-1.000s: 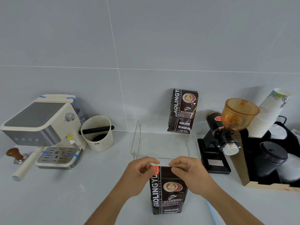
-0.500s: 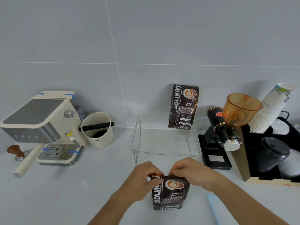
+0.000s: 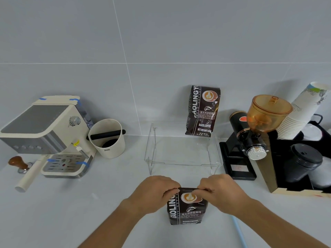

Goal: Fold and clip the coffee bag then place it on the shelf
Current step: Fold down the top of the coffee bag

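Coffee bag [image 3: 186, 210] upright, long axis vert; both hands pinch top.

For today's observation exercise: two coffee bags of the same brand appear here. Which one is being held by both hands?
The near coffee bag on the counter: the left hand and right hand pinch its top edge. The other bag stands untouched on the clear shelf against the wall.

Rear coffee bag [image 3: 203, 111]: "AOLINGY", "BAKED.COFFEE", "NET.WEIGHT:454". Front coffee bag [image 3: 187, 210]: "AOLING", "BAKED.COFFEE", "NET.WEIGHT". Knock box [image 3: 109, 138] logo illegible.
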The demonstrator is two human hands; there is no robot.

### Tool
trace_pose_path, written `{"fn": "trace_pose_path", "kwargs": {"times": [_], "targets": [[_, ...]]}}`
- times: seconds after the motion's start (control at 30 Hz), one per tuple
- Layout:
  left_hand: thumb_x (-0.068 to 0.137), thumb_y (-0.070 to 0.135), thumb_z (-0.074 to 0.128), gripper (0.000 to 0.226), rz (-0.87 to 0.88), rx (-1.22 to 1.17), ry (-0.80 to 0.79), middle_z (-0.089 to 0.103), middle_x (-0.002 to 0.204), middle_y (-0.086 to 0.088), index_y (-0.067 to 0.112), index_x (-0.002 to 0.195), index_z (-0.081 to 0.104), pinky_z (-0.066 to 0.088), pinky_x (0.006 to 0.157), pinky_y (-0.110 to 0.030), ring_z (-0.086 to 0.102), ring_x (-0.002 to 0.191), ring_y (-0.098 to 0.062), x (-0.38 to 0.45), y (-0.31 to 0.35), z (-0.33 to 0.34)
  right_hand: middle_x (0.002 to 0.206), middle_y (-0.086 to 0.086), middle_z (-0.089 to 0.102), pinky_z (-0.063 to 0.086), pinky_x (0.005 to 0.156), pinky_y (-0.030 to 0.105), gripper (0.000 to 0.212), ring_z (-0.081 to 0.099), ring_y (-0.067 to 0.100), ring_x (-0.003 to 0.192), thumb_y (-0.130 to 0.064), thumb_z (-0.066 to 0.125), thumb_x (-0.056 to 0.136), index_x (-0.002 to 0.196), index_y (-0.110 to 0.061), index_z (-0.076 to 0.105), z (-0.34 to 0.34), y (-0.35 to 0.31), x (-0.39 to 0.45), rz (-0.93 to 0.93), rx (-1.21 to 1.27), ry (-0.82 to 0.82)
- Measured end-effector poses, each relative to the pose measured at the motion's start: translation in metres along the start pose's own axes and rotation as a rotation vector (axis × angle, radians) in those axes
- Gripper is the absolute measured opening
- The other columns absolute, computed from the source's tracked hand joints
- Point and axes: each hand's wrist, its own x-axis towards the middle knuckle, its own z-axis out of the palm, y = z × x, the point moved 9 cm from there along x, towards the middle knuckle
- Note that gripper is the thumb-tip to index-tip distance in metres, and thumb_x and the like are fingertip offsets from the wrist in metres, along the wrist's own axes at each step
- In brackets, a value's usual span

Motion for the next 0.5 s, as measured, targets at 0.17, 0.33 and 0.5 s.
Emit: {"fn": "trace_pose_path", "kwargs": {"times": [0.17, 0.33, 0.5], "targets": [[0.094, 0.032, 0.05, 0.026, 0.02, -0.024, -0.014, 0.077, 0.085, 0.003, 0.02, 0.101, 0.072, 0.053, 0.068, -0.025, 0.064, 0.073, -0.011, 0.005, 0.0, -0.001, 0.074, -0.006, 0.075, 0.038, 0.053, 0.015, 0.04, 0.061, 0.014, 0.059, -0.046, 0.039, 0.093, 0.094, -0.021, 0.07, -0.006, -0.004, -0.006, -0.135, 0.018, -0.079], [0.097, 0.03, 0.047, 0.023, -0.029, -0.05, -0.047, 0.072, 0.084, 0.001, 0.021, 0.101, 0.068, 0.051, 0.071, -0.028, 0.061, 0.076, -0.013, 0.006, -0.003, 0.005, 0.074, -0.01, 0.076, 0.053, 0.055, 0.025, 0.067, 0.067, 0.011, 0.064, -0.075, 0.029, 0.082, 0.089, -0.025, 0.072, -0.009, 0.018, -0.011, 0.028, 0.164, -0.058], [0.092, 0.043, 0.044, 0.03, -0.082, -0.11, -0.007, 0.073, 0.083, 0.008, 0.028, 0.098, 0.068, 0.049, 0.068, -0.02, 0.061, 0.074, -0.005, -0.003, -0.01, 0.004, 0.076, -0.025, 0.072, 0.049, 0.063, 0.009, 0.014, 0.067, 0.0, 0.071, -0.035, 0.074, 0.079, 0.087, -0.024, 0.078, -0.027, 0.044, -0.03, 0.265, 0.32, 0.125]]}}
